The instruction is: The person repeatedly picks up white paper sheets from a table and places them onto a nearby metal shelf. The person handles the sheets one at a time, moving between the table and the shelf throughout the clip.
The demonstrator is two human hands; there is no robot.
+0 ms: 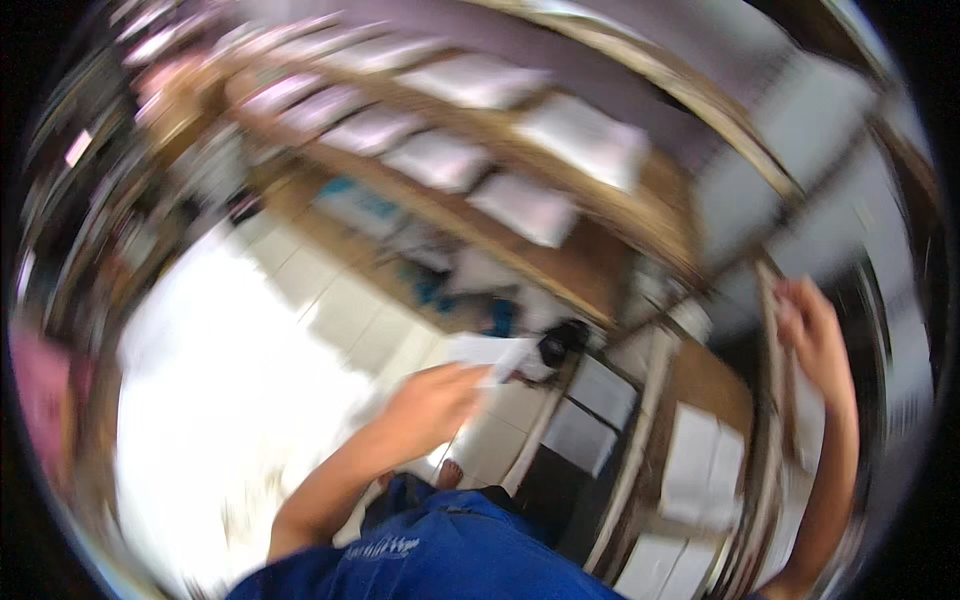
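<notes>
My left hand [435, 405] is closed on white paper [490, 352], held out in front of my body above the tiled floor. Whether it is one folded sheet or a few pieces cannot be made out. Raised at the far right, my right hand [812, 335] is close to the upright edge of a wooden shelf [772, 350]. Its fingers look bent, but motion smears them, and I cannot tell whether they touch the shelf or hold anything.
Long wooden shelves [440, 205] with rows of white stacks [435, 160] run along the far wall. White stacks [702, 465] also fill the shelf compartments at the lower right. Dark and blue items [500, 315] lie under the far shelves. Glaring light covers the left floor [230, 400].
</notes>
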